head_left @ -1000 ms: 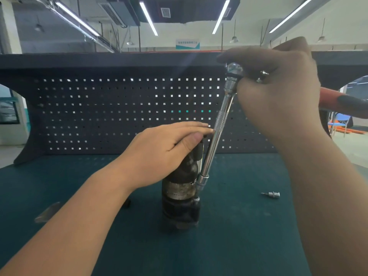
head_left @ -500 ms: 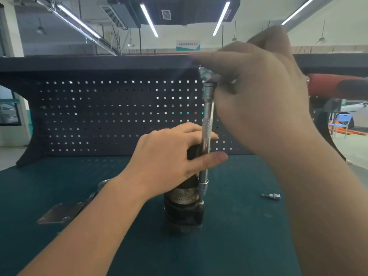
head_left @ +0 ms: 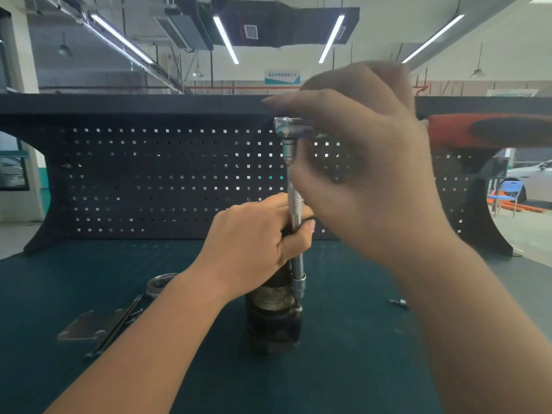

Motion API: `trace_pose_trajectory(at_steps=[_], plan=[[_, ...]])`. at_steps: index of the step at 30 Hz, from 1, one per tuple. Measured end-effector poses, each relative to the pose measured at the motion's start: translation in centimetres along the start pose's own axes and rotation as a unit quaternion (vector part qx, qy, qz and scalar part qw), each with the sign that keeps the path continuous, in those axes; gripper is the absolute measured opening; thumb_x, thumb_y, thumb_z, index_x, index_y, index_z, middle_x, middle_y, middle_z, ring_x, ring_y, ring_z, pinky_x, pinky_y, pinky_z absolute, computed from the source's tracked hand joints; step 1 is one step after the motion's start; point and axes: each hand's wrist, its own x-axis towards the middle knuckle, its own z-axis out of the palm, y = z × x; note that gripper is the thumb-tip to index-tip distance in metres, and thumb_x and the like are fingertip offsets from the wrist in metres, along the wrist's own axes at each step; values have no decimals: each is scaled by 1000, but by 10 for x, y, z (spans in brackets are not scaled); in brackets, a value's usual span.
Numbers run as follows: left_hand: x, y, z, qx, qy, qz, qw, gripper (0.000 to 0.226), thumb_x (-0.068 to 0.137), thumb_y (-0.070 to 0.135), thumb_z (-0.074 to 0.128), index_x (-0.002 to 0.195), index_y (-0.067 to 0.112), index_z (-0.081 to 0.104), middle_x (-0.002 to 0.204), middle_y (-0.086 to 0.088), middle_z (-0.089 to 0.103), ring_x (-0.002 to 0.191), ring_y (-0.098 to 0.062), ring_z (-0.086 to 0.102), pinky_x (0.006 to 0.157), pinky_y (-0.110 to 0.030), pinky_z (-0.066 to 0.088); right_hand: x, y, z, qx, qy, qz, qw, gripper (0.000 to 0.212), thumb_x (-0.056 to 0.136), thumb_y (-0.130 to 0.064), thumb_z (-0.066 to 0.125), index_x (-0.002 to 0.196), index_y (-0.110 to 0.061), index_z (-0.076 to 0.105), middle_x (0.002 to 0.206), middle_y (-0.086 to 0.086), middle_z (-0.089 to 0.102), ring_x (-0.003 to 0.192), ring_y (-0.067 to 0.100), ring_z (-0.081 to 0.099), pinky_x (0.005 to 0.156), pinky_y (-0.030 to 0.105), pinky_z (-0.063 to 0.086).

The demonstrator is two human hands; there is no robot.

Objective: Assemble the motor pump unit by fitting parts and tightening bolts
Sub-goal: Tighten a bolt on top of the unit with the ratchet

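A dark cylindrical motor pump unit (head_left: 273,318) stands upright on the teal bench mat. My left hand (head_left: 257,240) grips its top, with the thumb curled round the front. A long silver extension bar (head_left: 295,210) stands nearly vertical along the unit's right side, and its socket (head_left: 298,286) sits over a bolt head (head_left: 297,308) on the unit's flange. My right hand (head_left: 367,162) holds the ratchet head (head_left: 288,127) at the top of the bar. The ratchet's red and black handle (head_left: 490,130) points right.
A flat metal bracket (head_left: 86,327), long thin bolts (head_left: 116,327) and a metal ring (head_left: 159,283) lie on the mat at the left. A small socket bit (head_left: 398,302) lies at the right. A black pegboard (head_left: 167,180) closes the back of the bench.
The extension bar has swung from a lean to the right to nearly vertical, with the ratchet head moving left. My left thumb has closed round the unit's top.
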Motion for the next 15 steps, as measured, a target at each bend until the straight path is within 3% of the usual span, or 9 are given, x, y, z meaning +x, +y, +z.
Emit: trace_pose_trajectory(at_steps=[2, 3, 5, 7, 9, 10, 11, 12, 15], plan=[[0, -3, 0, 12, 0, -13, 1000, 23, 84, 53, 26, 85, 59, 48, 75, 55, 41, 51, 6, 46, 49, -19, 15, -18, -8, 9, 110, 93, 5, 990, 20, 84, -3, 52, 91, -5, 71, 73, 2, 61, 68, 19, 53, 68, 22, 40], [0, -3, 0, 21, 1, -12, 1000, 22, 85, 56, 24, 91, 58, 45, 79, 56, 41, 51, 1, 45, 50, -18, 17, -27, -12, 14, 162, 131, 56, 976, 19, 85, -4, 50, 88, -7, 68, 67, -1, 58, 58, 18, 51, 61, 22, 40], [1, -5, 4, 28, -13, -8, 1000, 13, 90, 60, 33, 100, 64, 40, 95, 52, 46, 63, -7, 51, 54, -20, 29, -40, -16, 25, 262, 176, 242, 917, 13, 86, -11, 51, 83, -13, 63, 61, -6, 53, 51, 13, 49, 53, 23, 40], [2, -9, 7, 28, -5, -9, 1000, 32, 88, 61, 31, 111, 59, 53, 116, 38, 53, 88, -5, 59, 67, -25, 41, -35, -11, 25, 367, 173, 389, 827, 8, 85, -24, 59, 87, -17, 57, 60, -5, 51, 50, 11, 47, 49, 23, 39], [2, -11, 8, 38, 1, -4, 999, 43, 87, 61, 27, 115, 53, 58, 124, 32, 54, 100, -5, 60, 73, -26, 44, -21, -1, 16, 481, 134, 417, 759, 19, 79, -39, 67, 91, -30, 57, 64, -5, 53, 51, 10, 48, 45, 20, 37], [2, -12, 9, 46, 0, 1, 999, 44, 87, 60, 26, 116, 52, 58, 124, 31, 54, 102, -6, 60, 74, -26, 44, -15, 2, 12, 514, 110, 409, 746, 13, 77, -41, 68, 86, -35, 60, 64, -7, 55, 51, 10, 49, 44, 20, 35], [2, -11, 9, 42, -1, 6, 999, 44, 88, 60, 24, 116, 52, 57, 125, 31, 54, 104, -6, 59, 74, -27, 44, -11, 4, 9, 527, 91, 396, 747, 6, 80, -39, 68, 78, -35, 63, 63, -7, 55, 51, 11, 50, 44, 20, 35], [2, -11, 7, 44, -4, 6, 999, 44, 89, 60, 23, 118, 53, 56, 125, 31, 54, 105, -6, 59, 71, -26, 42, -9, 4, 6, 504, 80, 379, 772, 11, 84, -33, 66, 73, -32, 64, 61, -7, 54, 51, 11, 50, 45, 20, 36], [0, -10, 9, 87, 28, 28, 995, 38, 92, 60, 22, 115, 53, 52, 114, 32, 58, 92, -5, 59, 57, -21, 29, -9, 1, 3, 316, 66, 266, 908, 18, 92, -23, 60, 75, -28, 57, 61, -12, 53, 56, 5, 51, 54, 20, 41]])
